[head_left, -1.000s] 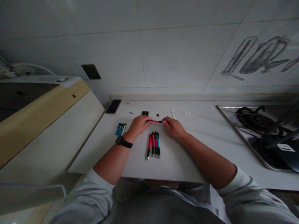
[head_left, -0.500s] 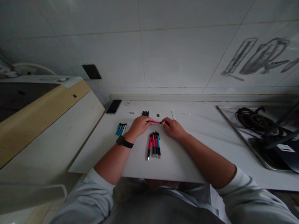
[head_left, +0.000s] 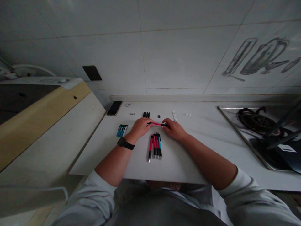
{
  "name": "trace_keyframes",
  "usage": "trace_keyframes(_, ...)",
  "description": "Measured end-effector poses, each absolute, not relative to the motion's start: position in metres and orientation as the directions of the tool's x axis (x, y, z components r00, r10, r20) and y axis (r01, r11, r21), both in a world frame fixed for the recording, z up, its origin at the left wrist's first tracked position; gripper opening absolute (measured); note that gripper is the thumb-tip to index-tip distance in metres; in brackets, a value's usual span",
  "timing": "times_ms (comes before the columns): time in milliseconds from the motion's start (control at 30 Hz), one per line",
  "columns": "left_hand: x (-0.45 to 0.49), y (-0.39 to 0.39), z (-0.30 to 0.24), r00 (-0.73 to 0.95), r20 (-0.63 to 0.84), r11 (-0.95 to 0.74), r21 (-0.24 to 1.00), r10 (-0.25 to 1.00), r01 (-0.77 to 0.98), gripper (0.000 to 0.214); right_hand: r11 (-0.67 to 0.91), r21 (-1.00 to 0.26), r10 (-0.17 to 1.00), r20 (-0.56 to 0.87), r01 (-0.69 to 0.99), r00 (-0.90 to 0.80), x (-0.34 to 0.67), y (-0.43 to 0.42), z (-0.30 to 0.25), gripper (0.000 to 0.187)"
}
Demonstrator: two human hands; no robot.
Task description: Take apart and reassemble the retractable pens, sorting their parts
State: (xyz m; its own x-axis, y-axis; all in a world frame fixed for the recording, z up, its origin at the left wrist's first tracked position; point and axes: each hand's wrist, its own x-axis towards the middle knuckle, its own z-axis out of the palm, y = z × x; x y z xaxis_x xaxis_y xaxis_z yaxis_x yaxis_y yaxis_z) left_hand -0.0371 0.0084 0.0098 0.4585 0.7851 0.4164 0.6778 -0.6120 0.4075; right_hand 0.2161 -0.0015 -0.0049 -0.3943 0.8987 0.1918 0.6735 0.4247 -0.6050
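A red and black pen [head_left: 158, 124] is held level between my two hands above the white counter. My left hand [head_left: 141, 126] pinches its left end between thumb and fingers. My right hand [head_left: 173, 128] has its fingers closed about the black right end, and the tip there is partly hidden. Nearer to me lie several pens [head_left: 156, 146], red ones and a blue one, side by side with black grips and silver tips. Just beyond my left hand sit several black grips [head_left: 146, 115]. Thin white refills [head_left: 174, 115] lie beyond my right hand.
Blue and white pen barrels [head_left: 121, 130] lie left of my left wrist. At the back are small springs [head_left: 132, 114], a small black piece [head_left: 159, 116], tiny clear parts [head_left: 188, 115] and a phone [head_left: 114, 108]. A gas stove [head_left: 256, 125] stands at right, a tiled wall behind.
The fingers of my right hand have shifted on the pen, and more of its black end shows. My left hand and the pens on the counter stay in place.
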Motion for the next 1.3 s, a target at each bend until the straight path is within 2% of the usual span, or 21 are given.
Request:
trace_keyframes(100,-0.036,0.007,0.012,0.47,0.404,-0.614,0.408,0.785,0.675,0.013,0.438,-0.571,0.891,0.175,0.694,-0.418,0.216,-0.002,-0.004,0.017)
trace_keyframes(233,-0.035,0.006,0.013,0.473,0.406,-0.618,0.41,0.782,0.671,0.014,0.42,-0.588,0.902,0.19,0.692,-0.387,0.216,-0.003,-0.003,0.028)
trace_keyframes(300,-0.036,0.006,0.013,0.475,0.405,-0.62,0.415,0.781,0.665,0.014,0.458,-0.577,0.881,0.195,0.677,-0.43,0.215,-0.003,-0.002,0.021)
trace_keyframes(400,-0.036,0.006,0.011,0.481,0.392,-0.618,0.42,0.784,0.665,0.015,0.482,-0.54,0.869,0.198,0.689,-0.453,0.214,-0.003,-0.001,0.02)
trace_keyframes(600,-0.037,0.007,0.012,0.484,0.41,-0.631,0.421,0.773,0.651,0.015,0.506,-0.544,0.857,0.231,0.669,-0.461,0.216,-0.003,-0.002,0.021)
trace_keyframes(867,-0.045,0.01,0.019,0.289,0.522,-0.556,0.478,0.802,0.68,0.017,0.387,-0.485,0.921,0.238,0.784,-0.307,0.218,-0.001,0.003,0.022)
trace_keyframes(1033,-0.043,0.012,0.009,0.39,0.432,-0.569,0.45,0.813,0.688,0.016,0.303,-0.408,0.95,0.197,0.861,-0.24,0.218,-0.003,0.003,0.023)
trace_keyframes(1300,-0.038,0.006,0.005,0.547,0.332,-0.636,0.305,0.769,0.709,0.02,0.316,-0.337,0.949,0.126,0.887,-0.29,0.217,-0.005,0.004,0.02)
